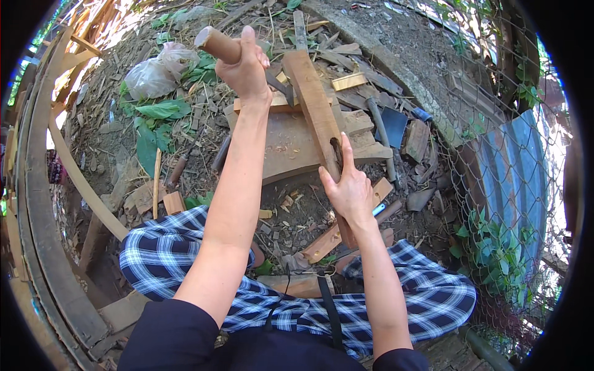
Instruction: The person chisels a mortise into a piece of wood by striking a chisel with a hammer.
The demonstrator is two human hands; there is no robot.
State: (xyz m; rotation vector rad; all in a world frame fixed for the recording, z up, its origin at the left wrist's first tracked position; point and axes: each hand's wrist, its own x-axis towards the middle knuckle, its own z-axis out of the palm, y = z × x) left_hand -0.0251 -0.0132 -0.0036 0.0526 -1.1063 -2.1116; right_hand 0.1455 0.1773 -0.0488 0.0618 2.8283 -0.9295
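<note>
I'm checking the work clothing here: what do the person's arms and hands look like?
Both forearms are bare, and the left hand and right hand wear no gloves. Dark sleeves end near the elbows. No watch or rings show.

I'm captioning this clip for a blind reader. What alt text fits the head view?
Seen from above, a seated person's left hand grips a wooden tool handle raised over a long wooden plank, which the right hand steadies on a wooden block. Wood scraps, leaves and a plastic bag litter the ground.

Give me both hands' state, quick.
Left hand: closed around a wooden tool handle.
Right hand: gripping the long wooden piece.
</note>
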